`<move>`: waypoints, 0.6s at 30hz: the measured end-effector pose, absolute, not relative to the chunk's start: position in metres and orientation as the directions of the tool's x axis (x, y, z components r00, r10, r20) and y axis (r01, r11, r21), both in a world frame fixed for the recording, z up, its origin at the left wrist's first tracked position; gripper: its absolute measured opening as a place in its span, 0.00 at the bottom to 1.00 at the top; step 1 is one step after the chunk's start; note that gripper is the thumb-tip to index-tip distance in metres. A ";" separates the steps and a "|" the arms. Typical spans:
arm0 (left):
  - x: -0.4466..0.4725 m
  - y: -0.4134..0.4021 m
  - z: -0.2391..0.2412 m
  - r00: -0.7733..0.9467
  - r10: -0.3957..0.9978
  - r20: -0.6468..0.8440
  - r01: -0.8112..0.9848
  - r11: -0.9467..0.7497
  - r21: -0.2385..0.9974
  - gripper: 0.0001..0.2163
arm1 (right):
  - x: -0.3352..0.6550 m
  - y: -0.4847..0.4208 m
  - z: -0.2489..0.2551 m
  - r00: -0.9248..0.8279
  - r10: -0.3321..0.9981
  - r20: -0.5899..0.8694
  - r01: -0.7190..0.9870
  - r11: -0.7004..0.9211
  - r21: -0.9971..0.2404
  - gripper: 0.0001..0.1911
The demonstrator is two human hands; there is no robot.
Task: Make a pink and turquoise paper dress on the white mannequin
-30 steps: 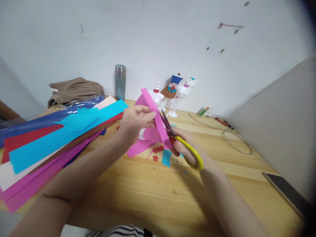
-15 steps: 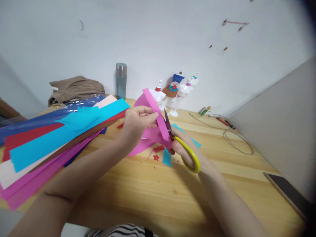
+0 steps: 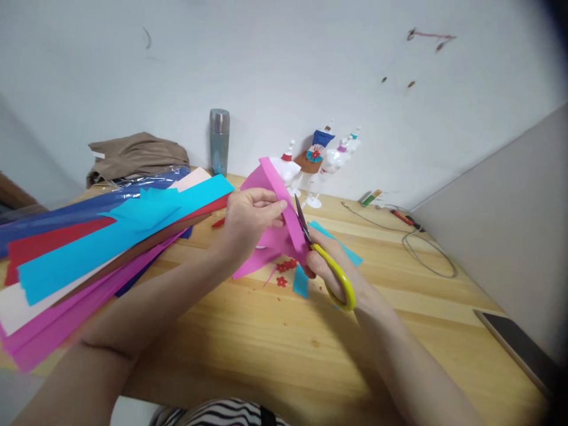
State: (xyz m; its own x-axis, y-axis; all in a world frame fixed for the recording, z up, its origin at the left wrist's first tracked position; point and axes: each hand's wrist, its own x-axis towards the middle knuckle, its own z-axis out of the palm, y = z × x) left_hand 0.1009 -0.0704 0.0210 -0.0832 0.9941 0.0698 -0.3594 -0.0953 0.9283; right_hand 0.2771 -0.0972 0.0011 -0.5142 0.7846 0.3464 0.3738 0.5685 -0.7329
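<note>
My left hand (image 3: 251, 216) pinches a folded piece of pink crepe paper (image 3: 290, 219) between thumb and fingers, above the table. In my right hand (image 3: 331, 263) are scissors (image 3: 333, 275) with yellow handles. Their dark blades point up and away, along the right edge of the pink fold; whether they are cutting into it I cannot tell. Below the paper lie small red flower shapes (image 3: 281, 281), a pink scrap (image 3: 252, 264) and blue paper pieces (image 3: 301, 283). Behind it stand small white mannequin forms (image 3: 335, 160), one dressed in blue and brown with a flower.
Coloured crepe paper sheets (image 3: 89, 254) are piled at the left. A steel flask (image 3: 219, 142) and a brown cloth (image 3: 142, 155) stand by the wall. To the right are a cable (image 3: 406, 239), a green tube (image 3: 370, 198) and a phone (image 3: 515, 349).
The scissors have tilted slightly and their blades look closer together, nearer the pink fold. My left hand keeps its pinch almost unmoved. The view has shifted a little.
</note>
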 end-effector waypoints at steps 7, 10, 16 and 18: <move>0.100 -0.069 0.019 -0.078 0.994 0.077 -0.348 -0.099 0.932 0.03 | 0.276 -0.099 -0.002 -0.473 0.825 0.310 0.406 0.516 -0.754 0.24; 0.101 -0.069 0.020 -0.082 0.995 0.049 -0.361 -0.076 0.930 0.05 | 0.275 -0.099 -0.003 -0.455 0.839 0.298 0.389 0.488 -0.781 0.23; 0.101 -0.069 0.020 -0.070 0.996 0.047 -0.389 -0.071 0.918 0.06 | 0.274 -0.099 -0.007 -0.440 0.858 0.266 0.359 0.439 -0.824 0.24; 0.102 -0.069 0.020 -0.074 0.996 0.039 -0.393 -0.065 0.917 0.06 | 0.274 -0.099 -0.008 -0.427 0.866 0.260 0.354 0.425 -0.833 0.23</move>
